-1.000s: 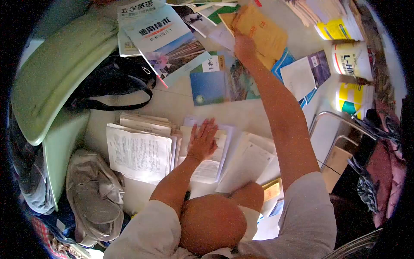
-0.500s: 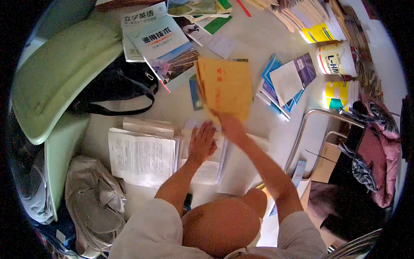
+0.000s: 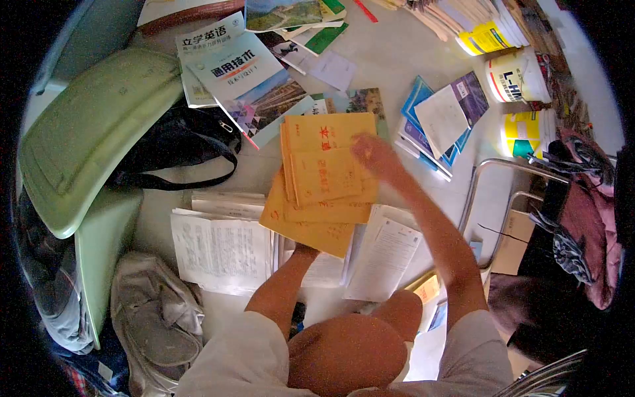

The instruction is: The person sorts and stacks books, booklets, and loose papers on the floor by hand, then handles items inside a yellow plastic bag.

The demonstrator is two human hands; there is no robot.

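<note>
Several yellow-brown notebooks (image 3: 329, 177) with red print lie fanned over one another in front of me. My left hand (image 3: 306, 250) reaches under their lower edge; its fingers are hidden by them. At the right edge of the notebooks is my right hand (image 3: 374, 156), slightly blurred, its fingers bent, and what they hold, if anything, I cannot make out. White printed papers (image 3: 225, 251) stand in stacks left of the notebooks, and more papers (image 3: 385, 255) lie to the right.
Textbooks (image 3: 231, 66) are spread at the top. A black bag (image 3: 178, 142) and a green chair (image 3: 92, 132) are on the left, with a grey bag (image 3: 155, 311) below. Blue and purple books (image 3: 443, 126), white buckets (image 3: 516, 76) and a metal frame (image 3: 471, 192) are on the right.
The notebooks came from the upper right with my right hand and now cover my left hand's fingers. My right hand has shifted from their lower edge to their right side.
</note>
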